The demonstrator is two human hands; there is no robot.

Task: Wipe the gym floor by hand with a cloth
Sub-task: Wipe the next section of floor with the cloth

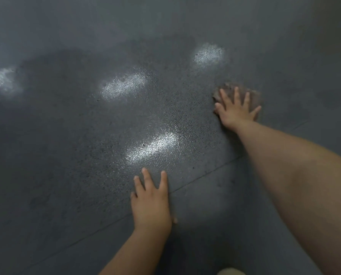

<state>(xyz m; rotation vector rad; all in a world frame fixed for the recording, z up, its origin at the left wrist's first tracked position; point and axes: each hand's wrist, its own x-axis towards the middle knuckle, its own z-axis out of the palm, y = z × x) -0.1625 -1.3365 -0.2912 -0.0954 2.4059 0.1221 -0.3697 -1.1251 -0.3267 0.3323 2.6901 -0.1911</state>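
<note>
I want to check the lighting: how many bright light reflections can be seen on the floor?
4. One far left, one at centre, one upper right beyond the cloth, one just beyond the left hand at. Others may lie outside the view.

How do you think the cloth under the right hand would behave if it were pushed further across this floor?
The cloth looks soft and crumpled, so it would probably bunch rather than slide as a flat sheet. The right hand presses it flat with spread fingers, which likely keeps it moving along. The floor looks pebbled, so some drag seems likely.
</note>
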